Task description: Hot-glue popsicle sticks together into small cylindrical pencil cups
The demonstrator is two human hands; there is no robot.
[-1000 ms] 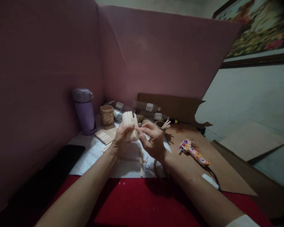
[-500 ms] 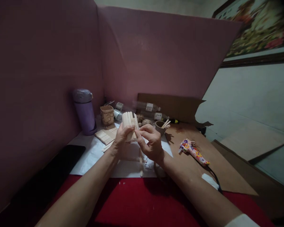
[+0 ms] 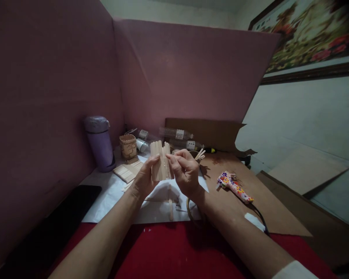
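My left hand [image 3: 144, 178] is closed around the left side of a panel of wooden craft sticks [image 3: 157, 166], thumb on its face. The sticks stand upright side by side above the table. My right hand [image 3: 186, 172] pinches a craft stick [image 3: 166, 147] at the panel's right edge. Shiny spots, perhaps glue, show low on the panel near the right fingers. Below the hands, a single craft stick [image 3: 170, 209] lies on the white paper [image 3: 154, 217].
Stick panels [image 3: 125, 172] and a small woven-looking basket [image 3: 128, 146] are at the left, beside a purple tumbler [image 3: 100, 149]. Plastic bottles [image 3: 178, 134] lie behind. A flower-patterned glue gun [image 3: 235, 188] rests on brown cardboard [image 3: 273, 217] at the right. A dark phone-like slab [image 3: 75, 205] lies left.
The right-hand stick has come closer against the panel, and more of the panel's face shows. The whole view has shifted slightly, with things appearing lower and further left.
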